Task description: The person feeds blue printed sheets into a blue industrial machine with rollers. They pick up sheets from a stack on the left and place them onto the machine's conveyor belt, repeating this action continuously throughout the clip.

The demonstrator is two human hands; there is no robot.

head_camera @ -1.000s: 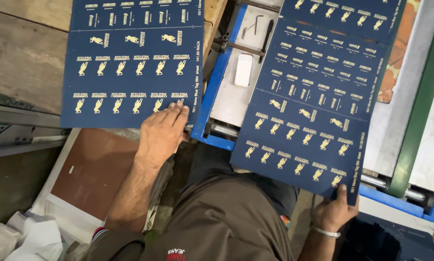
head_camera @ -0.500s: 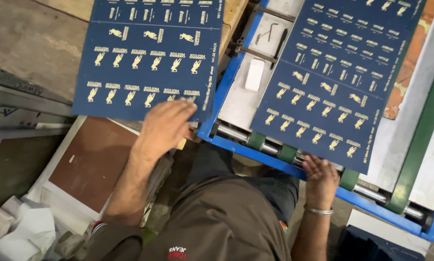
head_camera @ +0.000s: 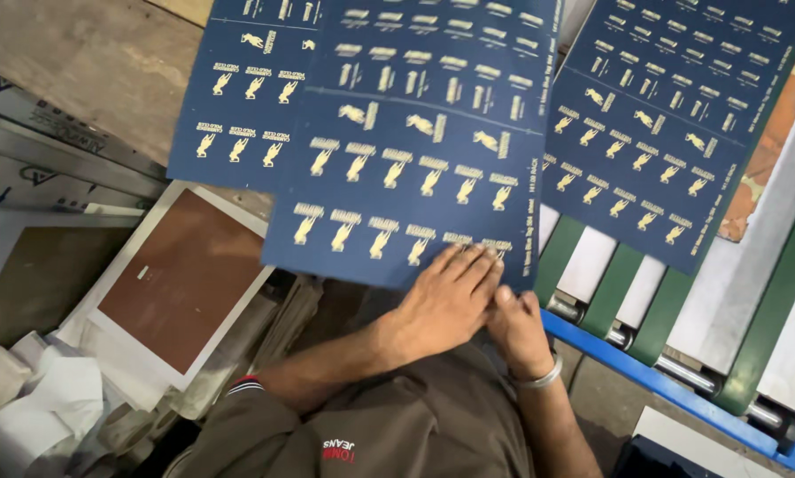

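I saw my left hand (head_camera: pixel 446 296) lying flat at the lower middle of the frame, fingers straight and close together, pressed on the near edge of a dark blue printed card sheet with rows of small gold figures (head_camera: pixel 415 150). My right hand (head_camera: pixel 517 332) sat just beside it, touching it, its grip closed on the same sheet's near right corner, thumb on top; the fingers underneath were hidden. A metal bangle (head_camera: pixel 539 376) ringed that wrist. The sheet filled the upper middle of the frame, overlapping a second matching blue sheet (head_camera: pixel 238 97) on the worn wooden counter (head_camera: pixel 88 71) at upper left. A third blue sheet (head_camera: pixel 672 124) lay at upper right over green belts (head_camera: pixel 614 296) and rollers in a blue metal frame (head_camera: pixel 645 376). A brown white-bordered board (head_camera: pixel 181 279) lay at lower left.
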